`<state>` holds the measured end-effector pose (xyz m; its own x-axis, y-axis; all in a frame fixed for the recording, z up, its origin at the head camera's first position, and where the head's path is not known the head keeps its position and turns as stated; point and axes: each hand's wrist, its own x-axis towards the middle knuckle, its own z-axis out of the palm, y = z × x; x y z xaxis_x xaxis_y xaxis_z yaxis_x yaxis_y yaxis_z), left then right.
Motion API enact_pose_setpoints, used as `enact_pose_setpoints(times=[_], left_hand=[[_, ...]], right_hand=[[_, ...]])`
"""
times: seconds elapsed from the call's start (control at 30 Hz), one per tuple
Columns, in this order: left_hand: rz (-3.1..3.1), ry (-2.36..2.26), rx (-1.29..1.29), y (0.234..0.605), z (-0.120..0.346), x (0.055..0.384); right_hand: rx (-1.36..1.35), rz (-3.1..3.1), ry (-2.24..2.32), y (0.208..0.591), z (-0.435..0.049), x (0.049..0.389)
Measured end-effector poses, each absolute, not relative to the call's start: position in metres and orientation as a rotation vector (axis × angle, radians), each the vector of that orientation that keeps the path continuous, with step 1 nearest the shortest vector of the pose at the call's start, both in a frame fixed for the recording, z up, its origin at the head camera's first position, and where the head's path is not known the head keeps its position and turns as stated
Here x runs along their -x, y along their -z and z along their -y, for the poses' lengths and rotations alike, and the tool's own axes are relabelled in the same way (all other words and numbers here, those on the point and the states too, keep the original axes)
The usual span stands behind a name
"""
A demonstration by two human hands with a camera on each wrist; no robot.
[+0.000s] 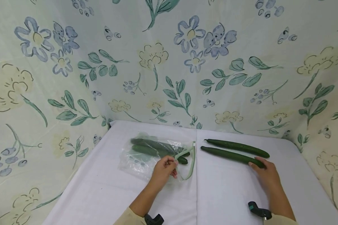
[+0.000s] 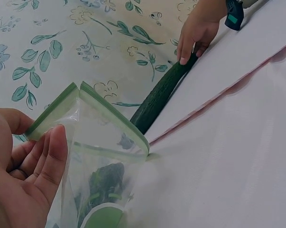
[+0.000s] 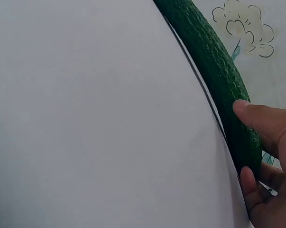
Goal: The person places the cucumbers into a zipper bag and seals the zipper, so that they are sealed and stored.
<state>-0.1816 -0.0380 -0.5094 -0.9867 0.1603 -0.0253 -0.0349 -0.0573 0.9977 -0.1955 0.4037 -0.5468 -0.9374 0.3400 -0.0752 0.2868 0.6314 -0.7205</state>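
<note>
My left hand (image 1: pixel 164 171) pinches the green-edged mouth of a clear zip bag (image 1: pixel 129 165). In the left wrist view the green zip strip (image 2: pixel 115 114) spreads apart at the mouth, with thumb and fingers on one side of it. Dark green cucumbers (image 1: pixel 147 151) lie inside the bag, partly blurred by the film. At the right, my right hand (image 1: pixel 266 175) grips the right end of a long cucumber (image 1: pixel 228 155). The right wrist view shows thumb and fingers around that end of the cucumber (image 3: pixel 218 80), which lies along the table.
Behind the held cucumber lies another cucumber (image 1: pixel 236 146), nearly parallel to it. A white cloth (image 1: pixel 219 193) covers the table, with a seam running down its middle. Floral fabric (image 1: pixel 169 62) hangs at the back and sides. Each wrist wears a black device (image 1: pixel 259 211).
</note>
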Motion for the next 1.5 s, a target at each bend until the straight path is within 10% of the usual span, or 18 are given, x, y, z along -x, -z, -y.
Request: enact_pose_setpoints(times=[1.5], left_hand=[[-2.045,-2.208,-0.147,0.505,0.042,0.18]], right_hand=[[0.402,2.955,-1.367,0.522,-0.375,0.156]])
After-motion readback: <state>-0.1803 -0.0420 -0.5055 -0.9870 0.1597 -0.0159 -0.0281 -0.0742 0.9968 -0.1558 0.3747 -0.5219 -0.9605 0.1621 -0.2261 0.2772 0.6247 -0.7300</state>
